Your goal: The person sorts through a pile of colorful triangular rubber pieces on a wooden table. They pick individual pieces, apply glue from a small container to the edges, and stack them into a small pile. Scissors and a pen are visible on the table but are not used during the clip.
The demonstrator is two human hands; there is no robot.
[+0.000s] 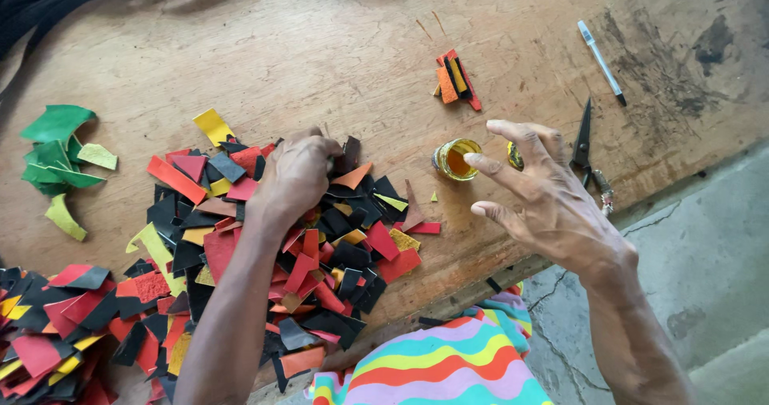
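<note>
My left hand (295,173) rests on a heap of cut leather scraps (320,253) in black, red, orange and yellow, fingers curled and pinching a dark scrap (350,153) at the heap's far edge. My right hand (545,197) hovers with fingers spread just right of a small open jar of amber glue (456,158), holding nothing. A small stack of orange, red and yellow strips (456,79) lies beyond the jar.
The worn wooden board (320,52) carries green scraps (56,153) at the left, small black scissors (585,141) and a white pen (601,62) at the right. Another scrap pile (48,333) lies bottom left. Striped cloth (448,365) covers my lap; grey concrete floor (705,253) at right.
</note>
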